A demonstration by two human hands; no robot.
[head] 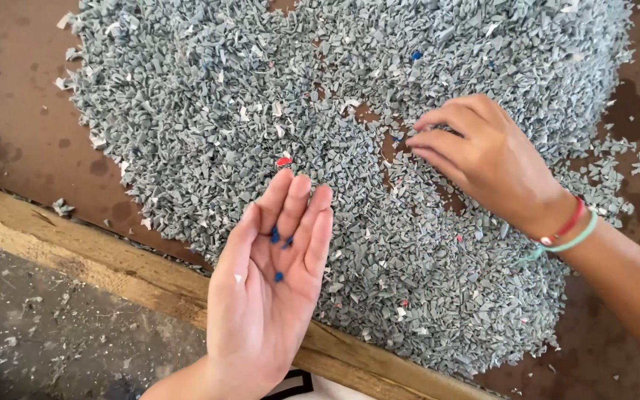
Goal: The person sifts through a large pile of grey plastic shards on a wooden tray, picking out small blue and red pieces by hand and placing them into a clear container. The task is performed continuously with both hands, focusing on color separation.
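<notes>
A wide heap of small grey plastic chips (209, 96) covers a brown board (16, 126). My left hand (268, 289) is held palm up over the heap's near edge, cupped, with a few small blue chips (278, 238) and one white fleck lying in the palm. My right hand (483, 155) rests fingers-down on the heap at the right, fingertips pinched together among the grey chips near a bare patch of board. It wears a red and a green band at the wrist (568, 230). A red chip (283, 161) lies just beyond my left fingertips.
A wooden beam (75, 244) edges the board along the near side, with a dusty grey floor (46, 326) below it. A few blue chips (415, 55), white and red flecks are scattered through the grey heap. Stray chips lie on the board at the left.
</notes>
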